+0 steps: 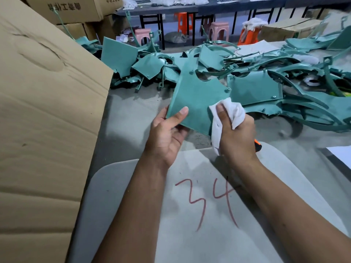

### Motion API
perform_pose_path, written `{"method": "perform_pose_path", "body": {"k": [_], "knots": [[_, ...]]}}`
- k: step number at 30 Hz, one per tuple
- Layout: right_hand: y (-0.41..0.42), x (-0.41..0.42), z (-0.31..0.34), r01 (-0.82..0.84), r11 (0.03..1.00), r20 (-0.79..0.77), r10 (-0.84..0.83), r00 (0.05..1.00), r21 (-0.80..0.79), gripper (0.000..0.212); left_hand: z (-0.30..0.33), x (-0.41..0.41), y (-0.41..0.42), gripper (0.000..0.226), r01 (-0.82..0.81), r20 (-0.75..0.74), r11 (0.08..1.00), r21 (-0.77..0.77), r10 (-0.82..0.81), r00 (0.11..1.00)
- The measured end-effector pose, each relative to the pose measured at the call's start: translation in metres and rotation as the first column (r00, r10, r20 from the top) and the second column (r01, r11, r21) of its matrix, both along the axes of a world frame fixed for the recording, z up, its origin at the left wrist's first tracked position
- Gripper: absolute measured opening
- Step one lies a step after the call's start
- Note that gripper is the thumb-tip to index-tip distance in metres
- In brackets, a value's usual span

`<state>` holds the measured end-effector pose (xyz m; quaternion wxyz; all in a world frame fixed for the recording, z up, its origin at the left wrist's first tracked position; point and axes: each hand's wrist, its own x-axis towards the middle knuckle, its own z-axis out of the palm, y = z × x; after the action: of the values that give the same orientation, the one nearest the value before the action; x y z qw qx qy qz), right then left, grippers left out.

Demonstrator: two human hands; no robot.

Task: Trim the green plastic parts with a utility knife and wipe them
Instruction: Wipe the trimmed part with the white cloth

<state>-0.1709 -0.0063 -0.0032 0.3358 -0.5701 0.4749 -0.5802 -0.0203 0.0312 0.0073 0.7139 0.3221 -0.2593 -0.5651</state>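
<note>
Green panel point(195, 103) held up in the air above the floor, tilted face-up toward the camera, presumably so the surface can be wiped. Left hand point(167, 133) pinches its lower left edge, thumb on top. Right hand point(235, 131) bunches a white cloth point(229, 112) against the panel's right edge; an orange handle point(258, 144), likely the knife, shows beneath it. Pile of green parts point(284, 76) lies just behind.

Teal-green plastic panel point(195, 103), white cloth point(230, 114), red "34" on grey board point(133, 186)
</note>
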Motion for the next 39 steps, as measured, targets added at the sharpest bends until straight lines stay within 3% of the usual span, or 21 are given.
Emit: {"method": "perform_pose_path", "body": {"k": [3, 6, 7, 9, 11, 13, 15, 18, 20, 22, 26, 27, 29, 30, 31, 33, 34, 37, 39], "knots": [[-0.004, -0.007, 0.0, 0.027, 1.0, -0.098, -0.029, 0.995, -0.014, 0.052, -0.002, -0.016, -0.003, 0.039, -0.112, 0.29, 0.991, 0.078, 0.085, 0.953], [-0.004, -0.016, 0.001, -0.024, 0.985, -0.435, -0.053, 0.899, -0.17, 0.056, -0.002, 0.002, -0.003, 0.035, -0.197, 0.495, 0.979, 0.059, 0.142, 0.857], [-0.005, -0.019, 0.001, -0.027, 0.979, -0.462, -0.072, 0.884, -0.204, 0.055, -0.002, 0.012, -0.001, 0.036, -0.214, 0.539, 0.976, 0.047, 0.156, 0.828], [-0.008, -0.021, 0.001, 0.042, 0.985, -0.345, -0.098, 0.933, -0.164, 0.052, -0.002, 0.025, 0.003, 0.038, -0.265, 0.58, 0.964, 0.026, 0.201, 0.789], [-0.009, -0.022, 0.003, -0.031, 1.0, -0.145, 0.031, 0.989, -0.003, 0.04, -0.001, 0.024, 0.006, 0.038, -0.305, 0.568, 0.952, 0.011, 0.246, 0.786], [-0.001, -0.016, 0.002, -0.305, 0.947, -0.003, 0.306, 0.952, 0.097, 0.021, 0.0, 0.018, 0.005, 0.036, -0.307, 0.54, 0.952, 0.0, 0.259, 0.801], [0.003, -0.009, -0.002, -0.457, 0.883, 0.136, 0.442, 0.887, 0.106, 0.033, 0.0, 0.013, 0.004, 0.036, -0.285, 0.513, 0.958, -0.022, 0.255, 0.819], [-0.002, -0.011, 0.0, -0.283, 0.957, 0.256, 0.26, 0.931, 0.057, 0.024, 0.0, 0.008, 0.003, 0.04, -0.211, 0.49, 0.977, -0.034, 0.201, 0.848], [-0.008, -0.016, 0.002, -0.172, 0.984, 0.188, 0.158, 0.969, 0.057, 0.013, 0.0, 0.005, 0.002, 0.045, -0.161, 0.506, 0.987, -0.014, 0.146, 0.85], [-0.012, -0.02, 0.003, -0.109, 0.99, 0.134, 0.097, 0.986, 0.085, 0.027, 0.001, 0.007, 0.004, 0.048, -0.13, 0.531, 0.992, 0.001, 0.11, 0.841], [-0.018, -0.034, 0.01, 0.03, 0.991, 0.369, -0.076, 0.927, 0.127, 0.015, 0.005, 0.022, 0.008, 0.051, -0.102, 0.539, 0.994, -0.042, 0.109, 0.835], [-0.017, -0.036, 0.009, -0.071, 0.987, 0.417, 0.003, 0.909, 0.147, 0.014, 0.005, 0.025, 0.009, 0.051, -0.099, 0.546, 0.994, -0.052, 0.112, 0.83], [-0.005, -0.03, 0.006, -0.476, 0.868, 0.587, 0.314, 0.746, 0.14, 0.02, 0.006, 0.025, 0.01, 0.052, -0.083, 0.567, 0.995, -0.06, 0.102, 0.817], [0.0, -0.026, 0.004, -0.568, 0.813, 0.593, 0.398, 0.7, 0.125, 0.026, 0.005, 0.024, 0.01, 0.053, -0.081, 0.573, 0.995, -0.059, 0.1, 0.813], [0.0, -0.024, 0.003, -0.554, 0.824, 0.531, 0.418, 0.737, 0.12, 0.033, 0.005, 0.021, 0.008, 0.054, -0.093, 0.565, 0.994, -0.058, 0.109, 0.818], [-0.005, -0.026, 0.008, -0.358, 0.926, 0.344, 0.299, 0.89, 0.12, 0.034, 0.004, 0.014, 0.006, 0.054, -0.155, 0.478, 0.987, -0.04, 0.155, 0.864], [-0.008, -0.028, 0.012, -0.318, 0.942, 0.307, 0.274, 0.911, 0.105, 0.031, 0.004, 0.01, 0.005, 0.05, -0.195, 0.412, 0.981, -0.018, 0.185, 0.892], [-0.009, -0.029, 0.01, -0.316, 0.947, 0.249, 0.291, 0.924, 0.063, 0.026, 0.004, -0.009, 0.002, 0.034, -0.21, 0.275, 0.974, 0.081, 0.181, 0.944], [-0.007, -0.028, 0.003, -0.307, 0.949, 0.181, 0.29, 0.94, 0.07, 0.026, 0.004, -0.017, 0.0, 0.028, -0.171, 0.268, 0.979, 0.112, 0.136, 0.954]]}}
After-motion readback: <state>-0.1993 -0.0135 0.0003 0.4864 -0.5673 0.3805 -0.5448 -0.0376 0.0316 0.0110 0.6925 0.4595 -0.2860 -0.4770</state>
